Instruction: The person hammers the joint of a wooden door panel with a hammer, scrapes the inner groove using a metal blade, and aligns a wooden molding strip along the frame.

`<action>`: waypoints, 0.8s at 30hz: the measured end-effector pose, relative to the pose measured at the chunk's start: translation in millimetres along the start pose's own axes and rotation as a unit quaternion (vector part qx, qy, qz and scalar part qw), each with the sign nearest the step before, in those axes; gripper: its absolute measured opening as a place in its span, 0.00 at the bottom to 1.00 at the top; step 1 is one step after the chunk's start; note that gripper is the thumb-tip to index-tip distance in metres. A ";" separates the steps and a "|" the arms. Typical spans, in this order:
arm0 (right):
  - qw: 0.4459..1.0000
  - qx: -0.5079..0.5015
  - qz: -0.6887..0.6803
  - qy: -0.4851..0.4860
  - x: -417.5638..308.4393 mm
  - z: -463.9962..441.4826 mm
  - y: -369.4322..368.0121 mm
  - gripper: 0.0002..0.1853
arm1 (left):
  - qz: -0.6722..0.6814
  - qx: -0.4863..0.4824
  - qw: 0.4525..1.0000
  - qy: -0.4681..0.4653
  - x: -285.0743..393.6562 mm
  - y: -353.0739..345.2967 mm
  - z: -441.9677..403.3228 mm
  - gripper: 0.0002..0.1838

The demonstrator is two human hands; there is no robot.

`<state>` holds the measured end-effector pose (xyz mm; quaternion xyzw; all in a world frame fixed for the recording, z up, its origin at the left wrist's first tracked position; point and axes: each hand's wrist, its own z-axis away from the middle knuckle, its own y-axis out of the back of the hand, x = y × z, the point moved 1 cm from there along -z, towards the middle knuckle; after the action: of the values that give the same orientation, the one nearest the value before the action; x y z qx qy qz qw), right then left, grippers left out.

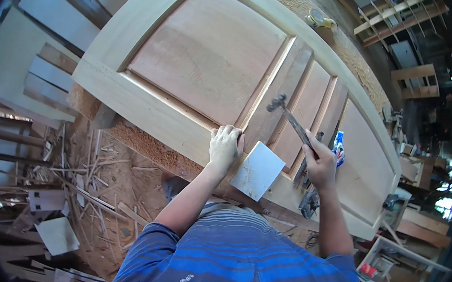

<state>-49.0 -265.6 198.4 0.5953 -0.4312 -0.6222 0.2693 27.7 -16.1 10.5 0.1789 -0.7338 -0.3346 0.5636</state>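
- So, the wooden door (277,80) is lying flat right in front of me, long axis slanting from upper left to lower right of my view. Most of it stretches out past my hands.
- Its big recessed panel (208,50) is ahead and to the left, with the near corner right at my left fingers, so that hand's the nearer one.
- Left hand (226,148) is palm down on the door's near side, fingers close together and curled over that corner. Can't tell if there's something pinched underneath.
- Right hand (321,163) is wrapped around the hammer (296,128) handle, head pointing up and left, over the door's middle rail. Can't really judge the gap below it.
- The two hands are well apart, with a white board (259,170) between them, overlapping the door's near edge.
- A blue-and-white container (339,148) is just beside my right hand.
- Further out, there's sawdust (150,146) along the near edge and wood scraps (101,182) all over the floor.
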 end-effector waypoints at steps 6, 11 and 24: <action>0.963 0.164 -0.101 -0.190 62.3 123.6 -31.9 0.24 | -0.013 -0.030 0.998 0.044 16.5 2.5 -26.7 0.11; 0.934 0.207 -0.147 -0.251 80.6 165.3 -60.1 0.23 | 0.021 -0.036 0.995 0.086 16.5 -5.2 -24.7 0.10; 0.858 0.223 -0.333 -0.320 102.2 165.6 -137.3 0.23 | 0.111 -0.096 0.979 0.139 15.0 -1.7 -42.9 0.09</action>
<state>-200.6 -250.2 15.4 0.5158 -0.3968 -0.7180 -0.2471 63.5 -39.3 25.9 0.0865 -0.6280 -0.3107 0.7083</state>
